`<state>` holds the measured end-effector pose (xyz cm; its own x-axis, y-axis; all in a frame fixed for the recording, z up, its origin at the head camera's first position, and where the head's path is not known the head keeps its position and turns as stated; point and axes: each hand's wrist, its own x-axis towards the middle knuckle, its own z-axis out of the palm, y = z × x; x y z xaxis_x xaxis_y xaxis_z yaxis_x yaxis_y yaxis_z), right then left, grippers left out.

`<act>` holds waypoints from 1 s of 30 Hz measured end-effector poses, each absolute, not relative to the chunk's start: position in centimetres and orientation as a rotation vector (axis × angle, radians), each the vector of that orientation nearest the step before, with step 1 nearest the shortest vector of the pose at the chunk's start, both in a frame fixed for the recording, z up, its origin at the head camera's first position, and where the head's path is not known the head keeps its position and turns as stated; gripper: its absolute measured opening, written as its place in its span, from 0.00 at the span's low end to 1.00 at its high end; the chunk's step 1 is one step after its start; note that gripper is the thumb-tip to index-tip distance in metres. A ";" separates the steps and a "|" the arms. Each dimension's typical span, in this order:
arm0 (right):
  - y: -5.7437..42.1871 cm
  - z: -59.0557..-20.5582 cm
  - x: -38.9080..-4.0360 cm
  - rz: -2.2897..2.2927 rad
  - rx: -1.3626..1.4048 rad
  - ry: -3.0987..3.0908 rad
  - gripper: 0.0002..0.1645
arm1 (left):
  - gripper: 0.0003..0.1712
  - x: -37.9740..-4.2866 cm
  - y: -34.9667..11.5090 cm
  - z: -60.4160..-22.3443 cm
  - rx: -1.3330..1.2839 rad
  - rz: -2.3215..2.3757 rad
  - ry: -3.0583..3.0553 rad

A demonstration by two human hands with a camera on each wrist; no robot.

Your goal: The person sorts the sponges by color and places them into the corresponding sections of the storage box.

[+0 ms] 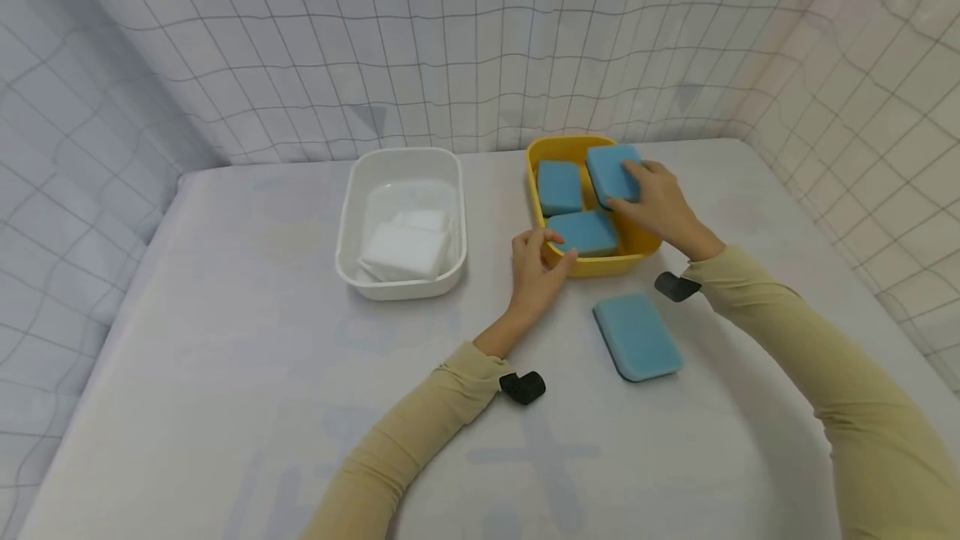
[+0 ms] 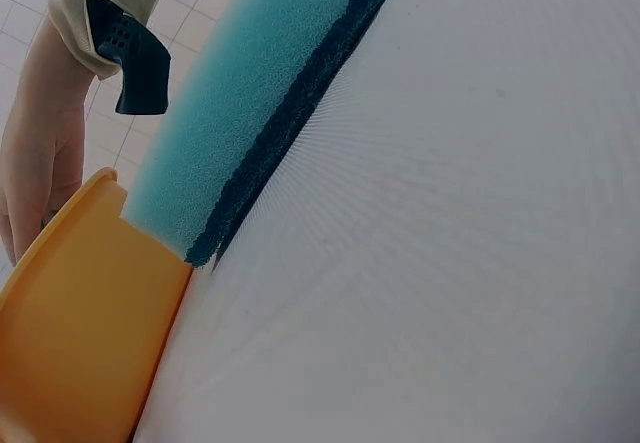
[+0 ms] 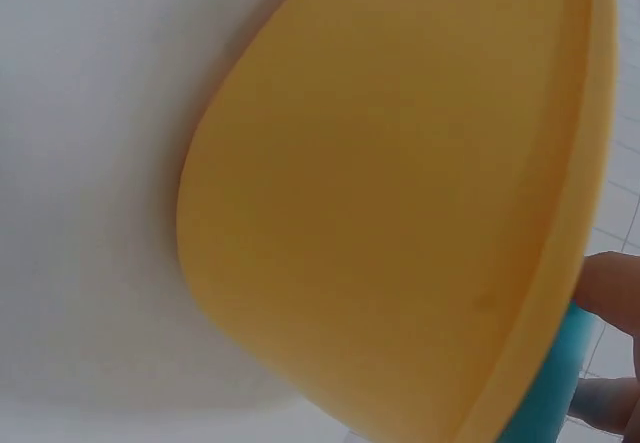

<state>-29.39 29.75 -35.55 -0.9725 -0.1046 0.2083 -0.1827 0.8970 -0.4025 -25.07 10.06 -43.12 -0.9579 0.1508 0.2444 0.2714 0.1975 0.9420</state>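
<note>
A yellow plastic tub (image 1: 611, 267) holds two blue sponges, one (image 1: 559, 187) at its back left and another (image 1: 583, 233) along its front. My right hand (image 1: 663, 205) grips a third blue sponge (image 1: 611, 171) over the tub's back right part. Curled over the front left rim, my left hand (image 1: 536, 273) holds the tub. On the table in front of the tub lies one more blue sponge (image 1: 639, 337); the left wrist view shows its dark scouring layer (image 2: 290, 123) underneath. The tub wall (image 3: 390, 193) fills much of the right wrist view.
Left of the yellow tub stands a white tub (image 1: 401, 291) with several white sponge-like blocks (image 1: 407, 250) in it. The white tabletop (image 1: 247, 332) reaches back to a white grid-patterned curtain (image 1: 450, 48), which also rises on both sides.
</note>
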 end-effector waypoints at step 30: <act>28.8 -35.1 -30.9 0.538 0.166 -3.055 0.45 | 0.12 -25.1 10.0 -43.2 -0.449 -1.880 -2.340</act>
<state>-30.91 28.77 -35.15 -0.9937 -0.0987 0.0527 -0.1108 0.9344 -0.3386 -25.07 10.00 -43.22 -0.9508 0.1614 0.2646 0.2931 0.1911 0.9368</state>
